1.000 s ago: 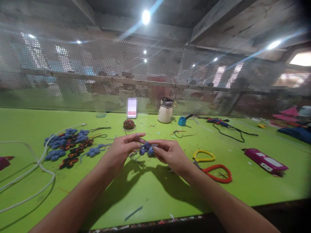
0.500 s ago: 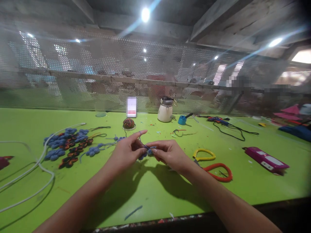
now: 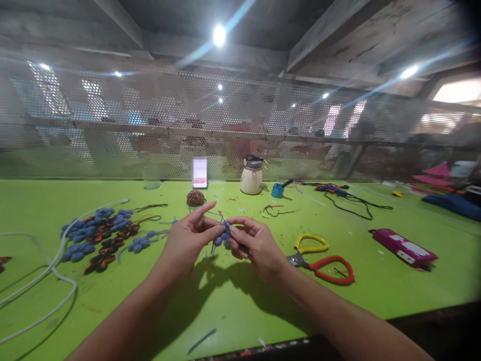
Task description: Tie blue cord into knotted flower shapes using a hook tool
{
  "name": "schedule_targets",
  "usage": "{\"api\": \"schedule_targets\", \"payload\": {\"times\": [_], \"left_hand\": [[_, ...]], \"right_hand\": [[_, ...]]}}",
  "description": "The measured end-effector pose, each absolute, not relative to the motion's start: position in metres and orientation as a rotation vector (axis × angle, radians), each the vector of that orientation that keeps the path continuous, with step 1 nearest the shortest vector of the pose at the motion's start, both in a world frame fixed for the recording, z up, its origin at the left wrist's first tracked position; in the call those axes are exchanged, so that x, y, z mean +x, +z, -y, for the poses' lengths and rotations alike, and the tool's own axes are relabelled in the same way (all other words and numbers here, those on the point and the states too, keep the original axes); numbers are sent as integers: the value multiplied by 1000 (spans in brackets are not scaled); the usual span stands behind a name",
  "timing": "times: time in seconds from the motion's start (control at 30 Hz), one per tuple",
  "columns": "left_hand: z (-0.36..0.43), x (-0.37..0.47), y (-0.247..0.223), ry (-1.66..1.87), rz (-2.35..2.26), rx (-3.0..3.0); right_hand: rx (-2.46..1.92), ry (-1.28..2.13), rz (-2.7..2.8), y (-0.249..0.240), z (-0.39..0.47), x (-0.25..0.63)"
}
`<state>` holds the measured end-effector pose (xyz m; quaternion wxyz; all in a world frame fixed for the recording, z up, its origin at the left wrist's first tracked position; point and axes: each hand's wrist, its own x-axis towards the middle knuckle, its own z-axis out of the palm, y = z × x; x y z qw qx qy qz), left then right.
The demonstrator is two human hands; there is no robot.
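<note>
Both hands meet over the table around a small blue-purple crochet piece (image 3: 222, 236). My left hand (image 3: 188, 239) pinches its left side between thumb and fingers, with the index finger raised. My right hand (image 3: 256, 244) is closed at the right side, gripping a thin crochet hook (image 3: 221, 215) whose tip pokes up above the piece; most of its shaft is hidden by the fingers. To the left lie several finished blue crochet flowers (image 3: 77, 250) and dark orange-black ones (image 3: 100, 261). Behind my left hand sits a multicoloured yarn ball (image 3: 195, 198).
Scissors (image 3: 330, 271) with yellow and red handles lie right of my right hand. A white cable (image 3: 62, 250) crosses the left side. Further back stand a phone (image 3: 200, 173), a cream jug (image 3: 251, 180) and a blue pot (image 3: 277, 190). A magenta box (image 3: 404, 248) lies far right.
The crochet piece has been tilted more upright between my fingers, and the hook tip now shows above it. My right hand has shifted slightly left and its fingers have curled. The view has shifted a little.
</note>
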<state>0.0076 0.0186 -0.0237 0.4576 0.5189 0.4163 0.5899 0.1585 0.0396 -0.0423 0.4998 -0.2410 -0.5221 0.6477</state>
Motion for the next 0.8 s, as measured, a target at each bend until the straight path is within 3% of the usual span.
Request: {"api": "schedule_targets", "payload": {"times": [0.23, 0.57, 0.8], "left_hand": [[-16, -8, -9, 1325, -954, 1148], [-11, -7, -7, 1337, -1003, 1213], [-13, -8, -9, 1345, -1004, 1233]], "right_hand": [[-688, 1152, 1786, -30, -48, 184], [-669, 649, 2042, -22, -50, 196], [-605, 529, 2098, -20, -51, 200]]}}
